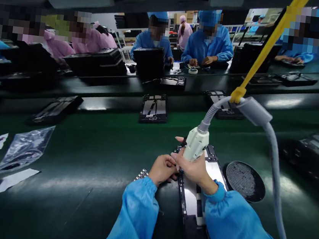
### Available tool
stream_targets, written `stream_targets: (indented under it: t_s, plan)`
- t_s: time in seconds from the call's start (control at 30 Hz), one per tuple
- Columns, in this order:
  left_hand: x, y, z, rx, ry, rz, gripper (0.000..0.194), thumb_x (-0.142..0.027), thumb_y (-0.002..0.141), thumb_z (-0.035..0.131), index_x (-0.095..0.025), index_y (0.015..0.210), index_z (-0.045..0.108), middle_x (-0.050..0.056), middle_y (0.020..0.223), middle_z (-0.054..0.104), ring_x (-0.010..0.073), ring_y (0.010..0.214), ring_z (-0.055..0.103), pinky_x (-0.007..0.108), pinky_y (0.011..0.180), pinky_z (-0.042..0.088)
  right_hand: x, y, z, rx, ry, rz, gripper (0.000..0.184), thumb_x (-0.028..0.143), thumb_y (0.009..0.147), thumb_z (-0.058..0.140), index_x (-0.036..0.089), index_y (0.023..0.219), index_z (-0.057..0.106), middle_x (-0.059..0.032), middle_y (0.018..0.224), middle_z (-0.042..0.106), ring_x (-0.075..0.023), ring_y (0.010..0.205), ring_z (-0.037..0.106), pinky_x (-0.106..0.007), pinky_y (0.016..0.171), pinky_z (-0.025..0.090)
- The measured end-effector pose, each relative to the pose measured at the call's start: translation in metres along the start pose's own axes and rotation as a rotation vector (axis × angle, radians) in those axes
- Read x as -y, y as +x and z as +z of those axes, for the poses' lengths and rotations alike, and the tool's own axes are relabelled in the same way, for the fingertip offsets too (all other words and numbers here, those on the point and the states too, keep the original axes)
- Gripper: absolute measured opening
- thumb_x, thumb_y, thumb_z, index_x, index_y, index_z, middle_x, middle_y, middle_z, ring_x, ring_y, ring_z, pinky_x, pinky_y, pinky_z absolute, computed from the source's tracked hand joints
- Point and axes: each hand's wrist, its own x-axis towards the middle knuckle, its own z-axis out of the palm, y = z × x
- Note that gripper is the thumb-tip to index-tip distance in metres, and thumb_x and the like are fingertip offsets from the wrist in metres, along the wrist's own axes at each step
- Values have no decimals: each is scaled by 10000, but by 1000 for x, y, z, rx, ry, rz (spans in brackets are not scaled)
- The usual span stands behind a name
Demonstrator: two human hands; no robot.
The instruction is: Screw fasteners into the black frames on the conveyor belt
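Observation:
My right hand is wrapped round a pale white electric screwdriver, held nearly upright over an opened tablet with silver battery plates. The driver's tip is hidden behind my fingers. At the tablet's upper left edge, my left hand has its fingers closed in a pinch close to the driver; whatever they hold is hidden. Beside my left wrist a small strip with pale components lies on the green bench. A round black dish of small screws sits right of the tablet.
A grey cable loops from the screwdriver, hung on a yellow strap. Further opened tablets lie across the bench. Clear plastic film and white paper lie left. A tablet stack stands right. Co-workers sit opposite.

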Motion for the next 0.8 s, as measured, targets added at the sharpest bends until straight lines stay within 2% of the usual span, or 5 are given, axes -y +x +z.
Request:
stream_targets:
  t_s: [0.4,0.53,0.63,0.7,0.8]
  plan:
    - [3,0,2,-17,6,14,166,-85,692,674,-121,814,568,-20,573,613,102,419,592,143,328,394,-1,-2,3,18,-69,7,315,254,720,707,183,1001,584,69,535,525,-132,465,534,-301,555,494]
    - [-6,-9,-7,-37,-12,37,49,-91,738,610,-108,784,609,-3,570,618,108,458,603,166,370,438,-1,-7,5,19,-140,-12,250,277,709,703,184,896,566,42,565,535,-147,532,555,-305,583,501]
    - [-18,-43,-23,-260,38,216,122,-215,815,586,-122,872,641,34,677,678,144,603,674,218,501,532,-4,-7,6,21,-166,-44,198,286,733,678,184,844,549,43,528,530,-137,498,536,-302,573,487]
    - [-21,-80,-33,-345,290,433,193,-289,874,528,-159,945,651,61,791,714,175,736,705,275,610,573,-6,-6,6,26,-168,-56,181,283,752,663,183,852,549,55,495,519,-125,451,510,-294,542,470]
    - [-12,-145,-35,-134,837,621,292,-342,935,405,-234,945,676,94,873,714,217,906,705,309,572,553,-5,-7,6,37,-152,-72,204,280,762,668,180,910,571,61,499,526,-125,444,516,-284,509,463]
